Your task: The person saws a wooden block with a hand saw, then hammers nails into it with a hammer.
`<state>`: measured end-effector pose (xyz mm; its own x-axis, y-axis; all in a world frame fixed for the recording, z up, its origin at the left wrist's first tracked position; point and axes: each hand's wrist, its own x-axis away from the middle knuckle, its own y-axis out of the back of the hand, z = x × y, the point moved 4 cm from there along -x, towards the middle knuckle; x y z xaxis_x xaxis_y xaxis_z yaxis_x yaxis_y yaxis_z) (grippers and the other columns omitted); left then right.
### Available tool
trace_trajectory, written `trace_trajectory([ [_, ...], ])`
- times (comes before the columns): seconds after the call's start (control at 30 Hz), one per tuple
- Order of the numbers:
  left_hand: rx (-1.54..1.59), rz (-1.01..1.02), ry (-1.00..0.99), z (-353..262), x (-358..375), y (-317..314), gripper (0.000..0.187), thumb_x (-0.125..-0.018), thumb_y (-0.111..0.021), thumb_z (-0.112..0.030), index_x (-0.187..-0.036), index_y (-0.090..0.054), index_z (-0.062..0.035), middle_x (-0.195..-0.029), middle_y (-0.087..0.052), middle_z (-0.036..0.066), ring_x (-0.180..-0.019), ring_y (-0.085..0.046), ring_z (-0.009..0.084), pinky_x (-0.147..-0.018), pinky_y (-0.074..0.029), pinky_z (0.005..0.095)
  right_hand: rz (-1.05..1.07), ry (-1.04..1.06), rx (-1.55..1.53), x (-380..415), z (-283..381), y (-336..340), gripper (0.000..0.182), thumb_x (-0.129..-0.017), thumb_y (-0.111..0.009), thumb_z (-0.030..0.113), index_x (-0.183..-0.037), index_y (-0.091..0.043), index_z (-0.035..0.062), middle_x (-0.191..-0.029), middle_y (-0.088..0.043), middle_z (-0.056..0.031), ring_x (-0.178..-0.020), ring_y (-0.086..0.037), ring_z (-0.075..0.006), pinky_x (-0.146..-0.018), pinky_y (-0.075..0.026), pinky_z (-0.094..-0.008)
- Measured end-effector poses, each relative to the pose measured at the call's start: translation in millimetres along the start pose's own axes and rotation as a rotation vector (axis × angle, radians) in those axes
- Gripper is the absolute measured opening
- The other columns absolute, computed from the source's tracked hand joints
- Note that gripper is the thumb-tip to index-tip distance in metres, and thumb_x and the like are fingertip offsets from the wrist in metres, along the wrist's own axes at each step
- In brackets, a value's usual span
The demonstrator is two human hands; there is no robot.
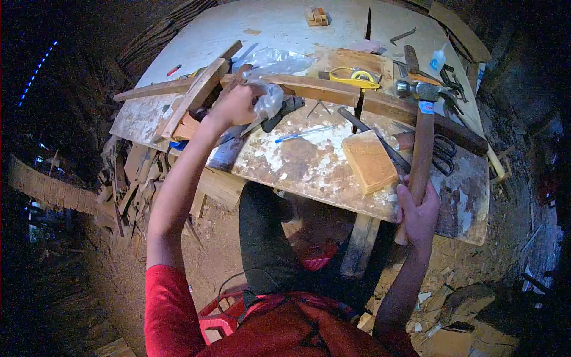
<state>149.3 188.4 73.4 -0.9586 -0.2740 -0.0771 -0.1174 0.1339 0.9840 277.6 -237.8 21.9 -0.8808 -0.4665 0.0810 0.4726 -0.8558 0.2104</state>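
Observation:
My right hand (419, 209) is wrapped round the lower part of the wooden handle of a hammer (423, 137), whose metal head points away over the table. On the left of the table my left hand (238, 106) has its fingers closed on a clear plastic bag (270, 101), beside crossed wooden strips (202, 92). A square wooden block (370, 162) lies near the front edge, left of the hammer. Between the hands is a blue pen (304, 134).
The worn table (285, 169) also carries a yellow tape measure (355, 77), black scissors (443, 154), a small glue bottle (438, 58) and small wood pieces (316, 16). A long wooden bar (321, 89) crosses it. Scrap wood (128, 184) is heaped at the left.

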Motion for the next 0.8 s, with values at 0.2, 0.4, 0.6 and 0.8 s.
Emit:
trace_trajectory([
  [0.2,0.048,-0.057,0.047,-2,-4,-5,0.057,-0.086,-0.06,-0.044,-0.122,-0.059,-0.0001,-0.117,-0.063,0.026,-0.109,-0.061,0.0394,-0.095,-0.047,0.0452,-0.011,0.102,0.053,-2,-1,-3,0.022,-0.091,-0.064,0.011,-0.109,-0.055,0.0036,-0.068,-0.054,0.0003,-0.044,-0.047,-0.0065,-0.039,-0.038,-0.0238],
  [0.4,0.006,0.023,0.051,20,-8,-13,0.046,-0.084,-0.06,-0.033,-0.116,-0.062,0.0005,-0.113,-0.064,0.026,-0.108,-0.061,0.0394,-0.093,-0.047,0.0453,0.009,0.006,-0.059,0,0,-1,0.033,-0.085,-0.073,0.016,-0.112,-0.059,0.0033,-0.075,-0.06,-0.0022,-0.051,-0.053,-0.0091,-0.044,-0.043,-0.0256],
  [0.6,0.032,-0.107,-0.113,31,-7,-16,0.036,-0.079,-0.064,-0.019,-0.11,-0.065,-0.0001,-0.106,-0.066,0.028,-0.102,-0.063,0.0407,-0.089,-0.05,0.0455,0.002,-0.031,-0.06,1,1,0,0.033,-0.085,-0.073,0.015,-0.112,-0.058,0.0034,-0.074,-0.059,-0.0015,-0.05,-0.052,-0.009,-0.043,-0.043,-0.0258],
  [0.8,0.204,-0.269,0.07,-8,3,6,0.042,-0.085,-0.061,-0.025,-0.121,-0.061,-0.0034,-0.116,-0.064,0.024,-0.112,-0.059,0.0397,-0.095,-0.047,0.044,-0.003,-0.008,-0.013,-2,-5,2,0.032,-0.085,-0.073,0.016,-0.111,-0.059,0.0027,-0.078,-0.062,-0.0027,-0.053,-0.054,-0.0093,-0.045,-0.044,-0.0254],
])
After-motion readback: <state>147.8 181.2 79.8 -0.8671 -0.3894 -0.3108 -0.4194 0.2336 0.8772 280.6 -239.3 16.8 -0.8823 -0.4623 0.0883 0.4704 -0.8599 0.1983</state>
